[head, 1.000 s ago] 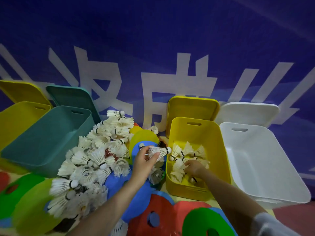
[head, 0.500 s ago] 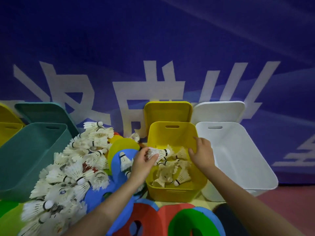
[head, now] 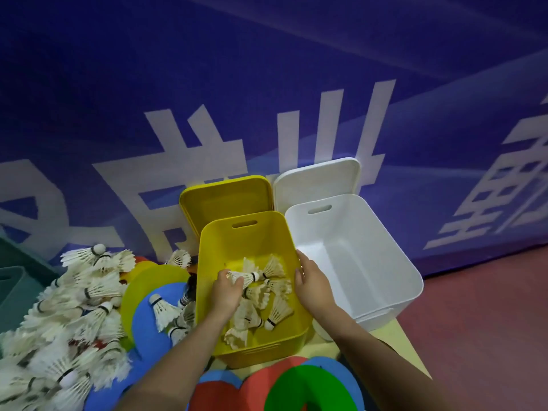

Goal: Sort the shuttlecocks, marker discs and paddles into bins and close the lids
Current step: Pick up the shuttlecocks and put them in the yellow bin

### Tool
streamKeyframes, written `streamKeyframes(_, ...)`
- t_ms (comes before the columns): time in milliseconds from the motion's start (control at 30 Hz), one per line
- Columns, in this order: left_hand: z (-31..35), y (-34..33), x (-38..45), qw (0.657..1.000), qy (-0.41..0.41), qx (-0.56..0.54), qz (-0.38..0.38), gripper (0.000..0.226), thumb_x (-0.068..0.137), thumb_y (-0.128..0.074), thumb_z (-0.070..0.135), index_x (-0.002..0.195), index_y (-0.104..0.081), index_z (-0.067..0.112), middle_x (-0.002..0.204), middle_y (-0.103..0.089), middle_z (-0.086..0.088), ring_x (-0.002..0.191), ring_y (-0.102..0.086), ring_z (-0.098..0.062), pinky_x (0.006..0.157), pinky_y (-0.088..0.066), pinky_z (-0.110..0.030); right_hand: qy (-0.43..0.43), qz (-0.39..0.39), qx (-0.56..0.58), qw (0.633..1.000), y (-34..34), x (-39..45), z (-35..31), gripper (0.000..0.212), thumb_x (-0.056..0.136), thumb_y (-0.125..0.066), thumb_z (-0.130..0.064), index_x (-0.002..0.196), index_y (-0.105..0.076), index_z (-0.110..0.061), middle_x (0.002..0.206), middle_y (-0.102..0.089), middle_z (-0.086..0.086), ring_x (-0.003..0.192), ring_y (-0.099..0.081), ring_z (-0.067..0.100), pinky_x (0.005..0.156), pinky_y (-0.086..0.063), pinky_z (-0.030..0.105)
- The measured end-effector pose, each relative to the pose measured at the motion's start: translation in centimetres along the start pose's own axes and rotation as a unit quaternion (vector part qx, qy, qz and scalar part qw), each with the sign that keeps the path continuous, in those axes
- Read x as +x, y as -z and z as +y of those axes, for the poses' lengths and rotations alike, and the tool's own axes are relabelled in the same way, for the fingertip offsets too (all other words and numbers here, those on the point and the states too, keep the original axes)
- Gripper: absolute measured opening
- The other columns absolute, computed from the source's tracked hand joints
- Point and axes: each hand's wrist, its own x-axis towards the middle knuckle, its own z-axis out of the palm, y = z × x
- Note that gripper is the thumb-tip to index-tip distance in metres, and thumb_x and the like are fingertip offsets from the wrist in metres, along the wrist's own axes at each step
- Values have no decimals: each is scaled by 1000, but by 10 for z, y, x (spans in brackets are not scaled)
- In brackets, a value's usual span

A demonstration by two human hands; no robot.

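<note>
Head view, only one I have. My left hand [head: 226, 292] reaches over the near-left wall of the yellow bin [head: 252, 350], fingers curled, pinching a white feathered shuttlecock [head: 243, 277] by its skirt, cork tip with black band pointing right, held just above the loose shuttlecocks in the bin [head: 261, 304]. Bin is smooth moulded plastic, rounded corners, slot handle in the far wall. My right hand [head: 311, 287] sits at the bin's right rim, fingers straight and relaxed, lying against the rim; I can't tell how hard it presses. Both forearms bare, coming in from the bottom edge.

Yellow lid [head: 225, 200] stands upright behind the bin against the blue banner [head: 267, 84] with white lettering. White bin [head: 385, 277], same shape, touches the yellow one on the right; white lid [head: 317, 179] leans behind it.

Left side of the floor mat: big pile of shuttlecocks [head: 68, 315], feathery, jumbled. Flat foam marker discs [head: 154, 292], round, yellow and blue, under and beside the pile; red, green and blue ones at the near edge. Teal bin [head: 12, 289] cut off at left edge.
</note>
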Motion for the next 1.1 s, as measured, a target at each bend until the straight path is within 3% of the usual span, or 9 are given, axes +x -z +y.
streamKeyframes(133, -12, -5, 8, 993, 18, 114, -33, 74, 90, -61, 37, 149, -24, 13, 143, -42, -18, 129, -42, -37, 100, -42, -43, 13, 12, 2, 1000, -2, 1, 4, 49, 98, -44, -21, 146, -35, -19, 130, -54, 8, 115, -54, 25, 92, -42, 32)
streamKeyframes(267, -2, 8, -6, 991, -45, 119, -49, 69, 91, -58, 39, 148, -26, 17, 148, -33, -14, 134, -35, -33, 106, -35, -42, 12, 8, -4, 1000, -2, 2, 4, 51, 96, -47, -20, 146, -35, -18, 129, -54, 10, 116, -53, 27, 93, -42, 35)
streamKeyframes(400, 8, 52, -35, 986, -144, 52, -70, 50, 94, -54, 29, 141, -39, 25, 142, -36, -5, 129, -41, -24, 101, -41, -38, 16, 10, -50, 999, 1, 0, -6, 51, 93, -49, -21, 142, -39, -10, 129, -53, 14, 119, -49, 30, 97, -41, 37)
streamKeyframes(467, 1, 80, -47, 983, -169, 7, -68, 41, 95, -55, 25, 135, -45, 28, 135, -41, -1, 125, -46, -17, 91, -47, -31, 54, 40, -87, 994, 3, -4, -18, 50, 89, -47, -23, 137, -47, -7, 126, -55, 16, 118, -49, 33, 96, -42, 40)
streamKeyframes(567, -18, 125, -53, 982, -184, -35, -34, 32, 94, -55, 17, 123, -51, 32, 124, -48, 3, 112, -53, -12, 79, -44, -20, 102, 71, -76, 989, -4, -9, -57, 46, 86, -44, -26, 127, -57, -8, 120, -59, 14, 114, -52, 31, 95, -42, 40)
streamKeyframes(733, -76, 198, -51, 980, -196, 20, 11, 30, 95, -53, 14, 124, -56, 20, 122, -49, 0, 110, -54, -16, 88, -42, -28, 161, 27, 46, 986, -58, -36, -144, 29, 93, -48, -17, 118, -62, -14, 112, -62, 3, 105, -57, 18, 85, -50, 35)
streamKeyframes(900, -132, 263, -50, 971, -227, 60, 48, 32, 90, -54, 8, 119, -61, 23, 117, -52, 3, 107, -55, -14, 87, -46, -27, 170, -39, 87, 981, -128, -76, -205, 26, 95, -48, -15, 116, -64, -14, 112, -63, 2, 103, -57, 14, 85, -46, 26)
streamKeyframes(1000, -166, 298, -49, 969, -235, 47, 64, 33, 90, -55, 7, 116, -61, 27, 113, -52, 5, 104, -55, -13, 87, -49, -33, 132, -78, 87, 984, -169, -95, -226, 28, 96, -49, -20, 119, -63, -15, 115, -62, 1, 105, -57, 15, 89, -46, 27)
streamKeyframes(1100, -197, 322, -51, 972, -218, 44, 75, 31, 90, -57, 11, 115, -60, 30, 118, -53, 5, 100, -55, -13, 87, -47, -30, 88, -120, 17, 989, -205, -109, -237, 37, 95, -51, -33, 128, -56, -16, 120, -59, 3, 111, -55, 18, 93, -45, 31)
